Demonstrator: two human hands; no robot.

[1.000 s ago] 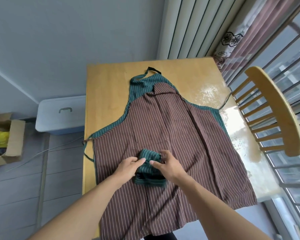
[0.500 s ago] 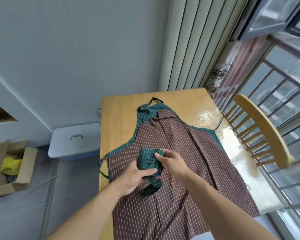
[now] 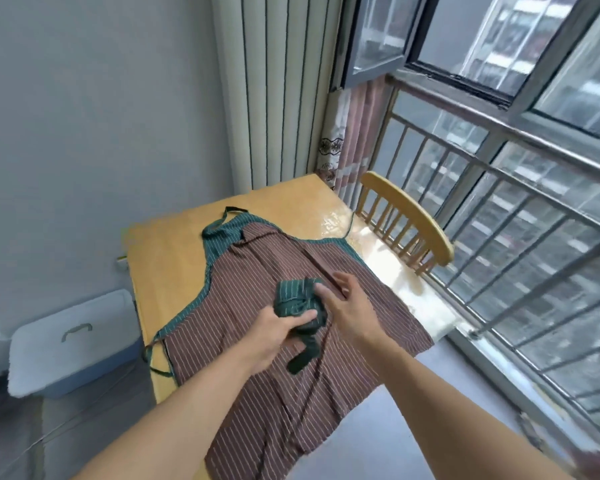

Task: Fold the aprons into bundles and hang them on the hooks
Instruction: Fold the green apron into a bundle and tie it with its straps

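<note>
A small green striped apron bundle (image 3: 297, 301) is lifted just above the aprons spread on the wooden table (image 3: 167, 258). My left hand (image 3: 274, 332) grips its lower side, thumb across the front; a dark strap (image 3: 303, 356) dangles below. My right hand (image 3: 347, 310) touches the bundle's right side with its thumb, its fingers spread and straight. A brown striped apron (image 3: 274, 382) lies flat on the table and hangs over the near edge. Under it a green striped apron (image 3: 222, 237) shows at the bib and left border. No hooks are in view.
A wooden chair (image 3: 407, 221) stands at the table's right side against the window railing (image 3: 499, 216). A white-lidded storage box (image 3: 70, 341) sits on the floor to the left. A ribbed radiator (image 3: 274, 91) and curtain (image 3: 352, 133) stand behind the table.
The bundle has been lifted off the brown apron and its strap now hangs free. My right hand has opened beside it. My view has swung up and right toward the window.
</note>
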